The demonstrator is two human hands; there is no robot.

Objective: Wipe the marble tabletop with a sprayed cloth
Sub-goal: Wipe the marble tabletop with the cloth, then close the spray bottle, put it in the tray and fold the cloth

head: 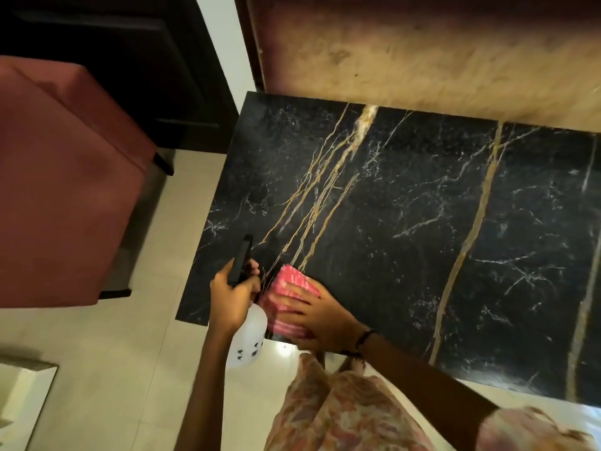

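The black marble tabletop [406,222] with gold and white veins fills the middle and right of the head view. A folded pink striped cloth [291,289] lies on its near left corner. My right hand [320,315] presses flat on the cloth, fingers spread. My left hand [232,296] grips a spray bottle [248,340] with a black trigger head and a white translucent body, held just off the table's left front corner, beside the cloth.
A red upholstered chair [65,183] stands to the left of the table on the pale tiled floor [123,369]. A tan and maroon wall panel [422,53] runs along the table's far edge. A dark cabinet [130,60] stands at the back left.
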